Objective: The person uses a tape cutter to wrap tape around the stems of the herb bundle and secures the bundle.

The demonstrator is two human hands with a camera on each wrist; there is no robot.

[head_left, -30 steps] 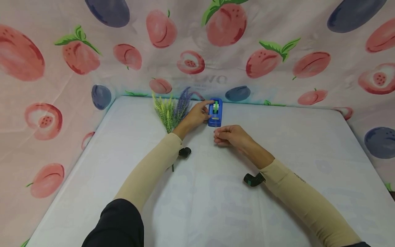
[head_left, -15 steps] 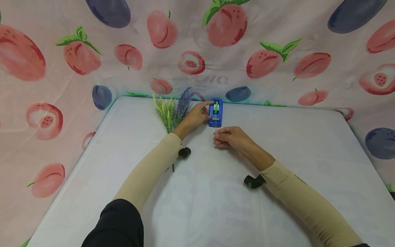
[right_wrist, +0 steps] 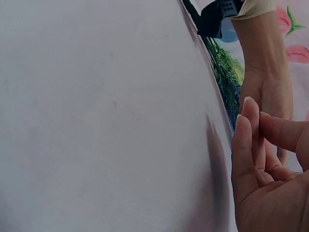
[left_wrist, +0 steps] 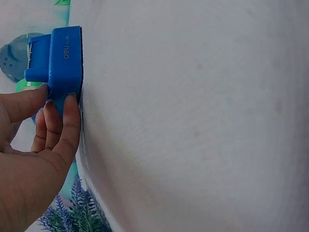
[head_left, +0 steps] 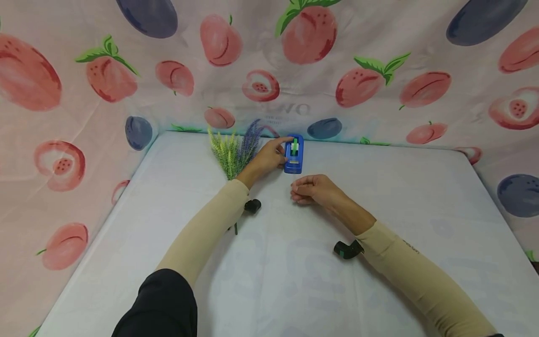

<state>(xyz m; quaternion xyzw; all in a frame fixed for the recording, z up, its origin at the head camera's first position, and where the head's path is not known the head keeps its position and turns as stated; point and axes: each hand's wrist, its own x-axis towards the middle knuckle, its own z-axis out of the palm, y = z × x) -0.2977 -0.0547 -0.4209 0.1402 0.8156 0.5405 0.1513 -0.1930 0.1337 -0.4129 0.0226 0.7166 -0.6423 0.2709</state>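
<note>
A blue tape dispenser (head_left: 293, 167) stands near the table's far edge, with a green-cored tape roll (head_left: 294, 149) in it. My left hand (head_left: 269, 157) grips it from the left; in the left wrist view the thumb and fingertips press on the side of the dispenser (left_wrist: 66, 53), below its toothed cutter. Just in front of it, my right hand (head_left: 318, 189) pinches the end of a thin clear strip of tape (head_left: 294, 176) between thumb and fingers. In the right wrist view the fingertips of my right hand (right_wrist: 258, 159) meet, and the tape itself hardly shows.
Yellow-green artificial flower sprigs (head_left: 227, 154) and purple lavender (head_left: 251, 135) lie left of the dispenser, their stems passing beneath my left forearm. A white cloth covers the table (head_left: 294, 281). Behind it hangs a fruit-patterned curtain (head_left: 311, 84). Black wrist cameras (head_left: 347, 250) stick out below the wrists.
My right hand has drawn back slightly toward me, away from the dispenser. My left hand and the dispenser stay in place.
</note>
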